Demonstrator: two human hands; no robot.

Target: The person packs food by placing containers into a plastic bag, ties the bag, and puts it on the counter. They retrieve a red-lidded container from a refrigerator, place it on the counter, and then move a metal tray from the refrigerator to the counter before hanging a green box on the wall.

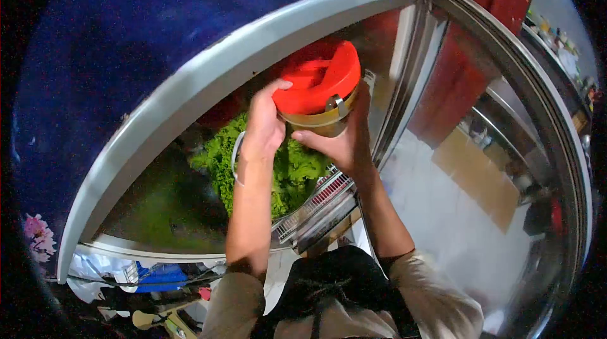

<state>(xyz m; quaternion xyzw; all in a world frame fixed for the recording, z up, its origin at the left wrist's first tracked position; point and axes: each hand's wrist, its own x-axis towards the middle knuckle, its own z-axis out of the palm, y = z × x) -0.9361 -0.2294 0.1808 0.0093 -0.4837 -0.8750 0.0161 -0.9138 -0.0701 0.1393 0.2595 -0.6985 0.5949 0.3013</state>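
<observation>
Between my two hands is a round container (310, 120) with a red lid (316, 83). Its body looks see-through and yellowish, and a metal clip (339, 107) sits at the lid's edge. My left hand (262, 121) grips the container's left side, thumb up against the red lid. On the other side my right hand (348, 143) wraps round the lower body, its fingers partly hidden behind it. Below both hands lies curly green lettuce (297, 168), partly covered by my left forearm. A pale band (236, 159) shows at my left wrist.
A curved pale frame (190, 73) edges the cabinet around my hands. To the right stands a glass door (480, 118) with a metal frame. White wire racks (316, 203) lie under the lettuce. Cardboard (477, 178) rests on the floor, seen through the glass.
</observation>
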